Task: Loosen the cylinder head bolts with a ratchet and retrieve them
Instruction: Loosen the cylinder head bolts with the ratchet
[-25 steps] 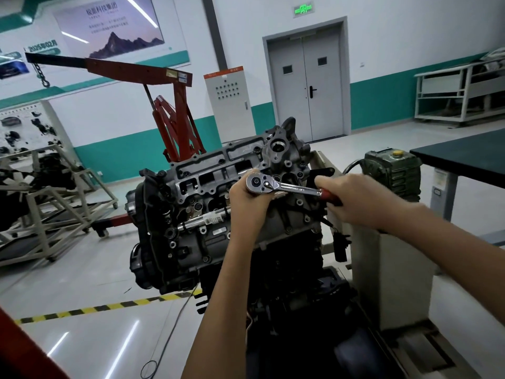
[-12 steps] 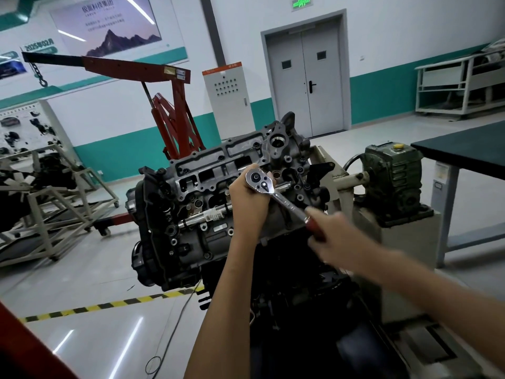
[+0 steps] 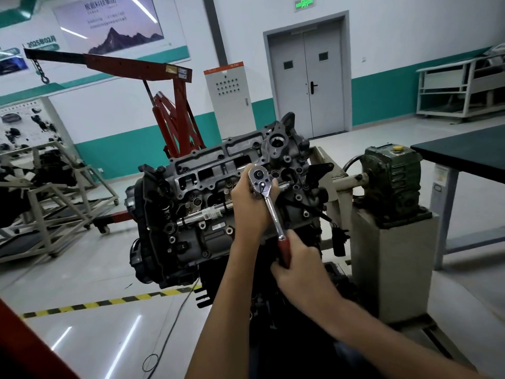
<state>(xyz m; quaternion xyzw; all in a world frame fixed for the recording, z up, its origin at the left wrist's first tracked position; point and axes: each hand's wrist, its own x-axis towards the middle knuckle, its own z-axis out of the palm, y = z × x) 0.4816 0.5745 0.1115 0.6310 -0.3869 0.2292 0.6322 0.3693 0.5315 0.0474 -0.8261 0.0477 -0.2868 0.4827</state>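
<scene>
The right hand (image 3: 297,266) grips the red handle of the ratchet (image 3: 269,203); the left hand (image 3: 250,206) curls round its head, holding it on a hidden bolt in the cylinder head (image 3: 207,170). If that support slackens, I'd expect the ratchet to slip off and knuckles to hit metal.

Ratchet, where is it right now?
In the head view, the ratchet is at centre frame on the cylinder head, its drive end held by the left hand, its red handle angled down, gripped by the right hand.
</scene>
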